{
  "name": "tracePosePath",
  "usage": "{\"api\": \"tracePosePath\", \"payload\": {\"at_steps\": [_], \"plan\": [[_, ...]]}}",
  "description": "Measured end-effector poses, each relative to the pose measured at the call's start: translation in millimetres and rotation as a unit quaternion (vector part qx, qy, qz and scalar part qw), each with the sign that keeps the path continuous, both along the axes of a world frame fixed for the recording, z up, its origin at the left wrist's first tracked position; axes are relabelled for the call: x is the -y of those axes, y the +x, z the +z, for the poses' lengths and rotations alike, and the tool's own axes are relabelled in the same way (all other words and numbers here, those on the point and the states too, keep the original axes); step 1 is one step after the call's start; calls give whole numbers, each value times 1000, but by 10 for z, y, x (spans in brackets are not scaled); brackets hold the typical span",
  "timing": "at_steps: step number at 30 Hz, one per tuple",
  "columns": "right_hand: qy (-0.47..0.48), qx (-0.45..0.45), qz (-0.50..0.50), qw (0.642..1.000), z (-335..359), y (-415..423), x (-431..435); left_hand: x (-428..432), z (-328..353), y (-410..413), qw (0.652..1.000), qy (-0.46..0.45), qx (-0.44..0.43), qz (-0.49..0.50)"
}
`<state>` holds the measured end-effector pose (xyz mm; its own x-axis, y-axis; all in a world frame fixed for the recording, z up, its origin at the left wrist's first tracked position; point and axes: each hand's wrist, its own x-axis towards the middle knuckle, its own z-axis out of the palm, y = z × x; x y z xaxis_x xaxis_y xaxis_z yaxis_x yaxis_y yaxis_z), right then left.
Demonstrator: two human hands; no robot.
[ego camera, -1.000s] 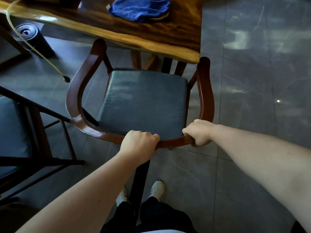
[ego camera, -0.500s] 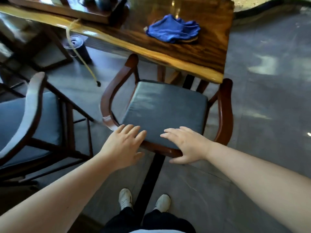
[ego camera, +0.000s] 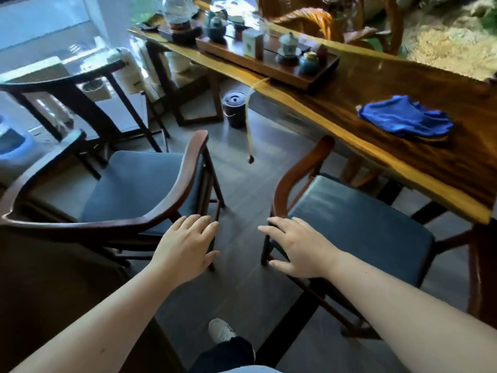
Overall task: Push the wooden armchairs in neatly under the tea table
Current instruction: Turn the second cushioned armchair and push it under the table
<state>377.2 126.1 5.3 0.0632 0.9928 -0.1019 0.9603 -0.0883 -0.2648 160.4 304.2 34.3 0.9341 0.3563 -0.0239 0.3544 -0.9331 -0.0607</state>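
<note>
Over the grey floor betw. two chairs, both hands hang w/ fingers spread, palms down, gripping nothing. The left hand is just beside the curved rail end of the dark wooden armchair with the blue-grey seat cushion, which stands on the left, well apart from the table and angled away from it. The right hand overlaps the near corner of the second reddish-brown wooden armchair with a blue-grey cushion; can't tell if it touches the frame. That chair's far side sits under the edge of the long glossy live-edge wooden tea table, one arm tip up against the table's rim. On the tabletop: a crumpled blue cloth toward the near end, and a dark wooden tea tray w/ cups and pots further along. A thin yellow hose dangles from the tray edge near a small black bin on the floor. One white shoe shows below, betw. the forearms.
</note>
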Motion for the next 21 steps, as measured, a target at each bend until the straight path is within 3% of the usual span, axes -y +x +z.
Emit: {"api": "tracePosePath", "payload": {"at_steps": [10,21], "plan": [[-54,40,97,993,58,-484,-1490,-1112,-99,-760,993,-40,5,115],[-106,57,225,967,-176,-592,-2843,-1562,-346,-1259,974,-66,-14,218]]}}
